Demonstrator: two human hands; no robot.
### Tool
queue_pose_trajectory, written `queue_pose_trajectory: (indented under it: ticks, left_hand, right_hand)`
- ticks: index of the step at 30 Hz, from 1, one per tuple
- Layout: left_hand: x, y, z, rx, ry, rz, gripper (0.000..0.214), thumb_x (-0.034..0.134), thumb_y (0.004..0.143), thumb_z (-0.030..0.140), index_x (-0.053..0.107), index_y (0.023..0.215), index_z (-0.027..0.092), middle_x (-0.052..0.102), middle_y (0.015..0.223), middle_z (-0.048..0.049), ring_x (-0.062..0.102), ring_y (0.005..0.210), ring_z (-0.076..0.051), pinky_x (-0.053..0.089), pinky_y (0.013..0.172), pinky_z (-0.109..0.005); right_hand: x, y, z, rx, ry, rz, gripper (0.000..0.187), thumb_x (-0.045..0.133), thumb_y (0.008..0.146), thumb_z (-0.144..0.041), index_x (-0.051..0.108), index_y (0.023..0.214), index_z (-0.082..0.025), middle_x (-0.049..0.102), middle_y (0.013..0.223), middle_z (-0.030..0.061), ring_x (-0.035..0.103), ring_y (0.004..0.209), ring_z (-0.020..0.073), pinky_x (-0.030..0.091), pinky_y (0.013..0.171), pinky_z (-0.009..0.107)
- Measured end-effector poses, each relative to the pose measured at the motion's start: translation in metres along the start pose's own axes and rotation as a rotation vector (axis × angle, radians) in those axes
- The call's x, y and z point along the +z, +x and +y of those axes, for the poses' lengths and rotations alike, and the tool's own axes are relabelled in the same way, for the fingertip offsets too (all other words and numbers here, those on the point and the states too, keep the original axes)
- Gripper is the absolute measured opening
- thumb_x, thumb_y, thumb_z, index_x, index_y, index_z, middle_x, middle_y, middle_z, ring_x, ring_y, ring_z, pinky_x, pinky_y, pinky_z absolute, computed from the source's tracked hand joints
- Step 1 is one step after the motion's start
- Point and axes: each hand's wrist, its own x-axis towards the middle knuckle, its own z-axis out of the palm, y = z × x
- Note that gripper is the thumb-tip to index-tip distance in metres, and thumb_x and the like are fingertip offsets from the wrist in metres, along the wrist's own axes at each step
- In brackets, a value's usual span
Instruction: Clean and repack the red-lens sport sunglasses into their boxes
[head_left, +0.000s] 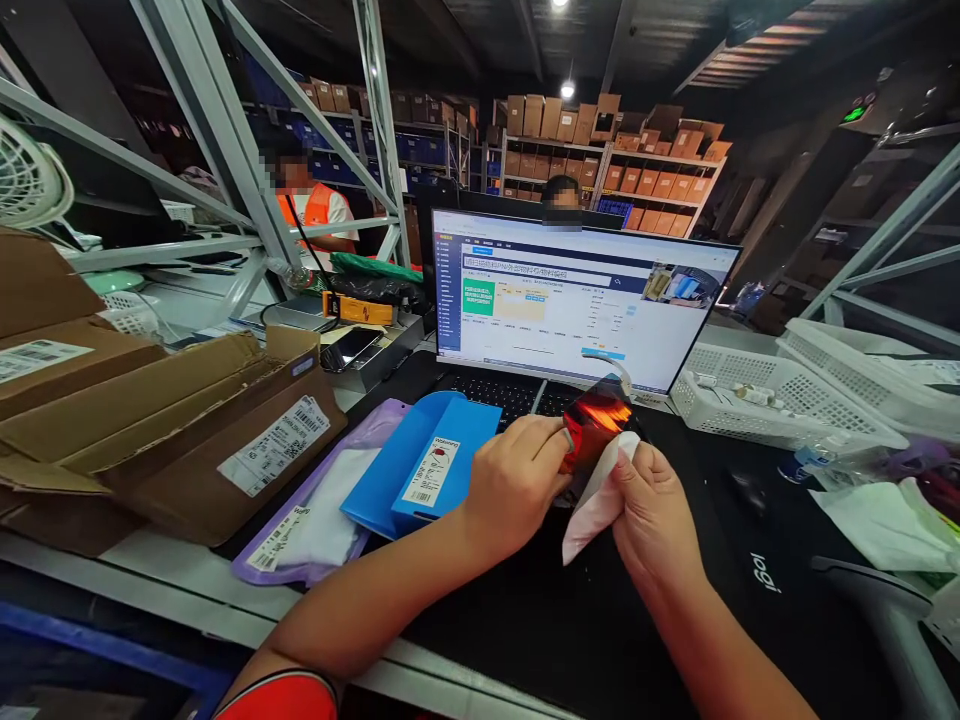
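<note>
left hand [514,485]: fingers [556,435] closed on the edge of a glossy dark film piece [596,425] reflecting orange, held above a black desk mat [525,640] on the table. right hand [652,510]: fingers [626,468] pinch a white-pink tissue [592,510] against the film. blue pouch [431,465] just left of the hands; its white sticker [431,470] reads "warning" above a barcode. purple-edged mailer [307,500] touches the pouch. barcode-labelled cardboard box [225,450] further left. mat print looks like "igi", unsure.
</note>
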Motion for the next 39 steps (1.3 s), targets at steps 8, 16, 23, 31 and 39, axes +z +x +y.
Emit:
queue_pose_trajectory:
  ticks: [8, 16, 23, 31, 39]
  left_hand:
    - [0.016, -0.008, 0.009, 0.098, -0.001, -0.066, 0.028, 0.048, 0.099, 0.024, 0.061, 0.118, 0.009, 0.072, 0.112, -0.0161, 0.069, 0.103, -0.026, 0.061, 0.082, -0.036]
    - [0.016, -0.012, 0.008, -0.105, -0.093, -0.118, 0.018, 0.054, 0.095, 0.024, 0.064, 0.105, 0.013, 0.071, 0.112, -0.0143, 0.071, 0.091, -0.026, 0.060, 0.072, -0.036]
    - [0.014, -0.009, 0.007, -0.098, -0.071, -0.134, 0.022, 0.057, 0.089, 0.014, 0.064, 0.110, 0.016, 0.071, 0.116, -0.0112, 0.070, 0.095, -0.026, 0.059, 0.075, -0.035]
    - [0.004, 0.000, 0.009, -0.088, -0.414, -0.300, 0.052, 0.071, 0.079, 0.010, 0.059, 0.128, 0.024, 0.055, 0.147, -0.0074, 0.060, 0.127, -0.023, 0.057, 0.097, -0.029]
    - [0.002, -0.002, 0.010, -0.247, -0.318, -0.281, 0.045, 0.065, 0.083, 0.009, 0.060, 0.125, 0.023, 0.041, 0.158, -0.0107, 0.069, 0.113, -0.026, 0.062, 0.088, -0.036]
  right_hand:
    - [-0.003, -0.006, -0.013, -0.490, -0.837, 0.181, 0.055, 0.077, 0.081, -0.033, 0.029, 0.056, -0.022, 0.030, 0.052, -0.0082, 0.027, 0.049, 0.0071, 0.021, 0.046, 0.024]
    - [0.000, -0.004, 0.005, -0.944, -1.045, -0.120, 0.050, 0.067, 0.090, -0.014, 0.031, 0.056, -0.020, 0.035, 0.051, -0.0063, 0.035, 0.053, 0.0096, 0.030, 0.056, 0.027]
    - [-0.005, 0.000, 0.000, -0.778, -0.986, -0.227, 0.051, 0.067, 0.087, -0.018, 0.030, 0.053, -0.020, 0.038, 0.050, -0.0058, 0.037, 0.053, 0.0097, 0.033, 0.057, 0.026]
    - [-0.024, 0.013, -0.040, -0.165, -0.520, -0.030, 0.062, 0.086, 0.069, -0.038, 0.027, 0.056, -0.023, 0.031, 0.052, -0.0086, 0.025, 0.050, 0.0064, 0.021, 0.043, 0.021]
    - [-0.005, 0.003, -0.010, -0.512, -0.796, 0.037, 0.055, 0.074, 0.083, -0.033, 0.029, 0.053, -0.022, 0.034, 0.051, -0.0068, 0.034, 0.052, 0.0095, 0.030, 0.050, 0.025]
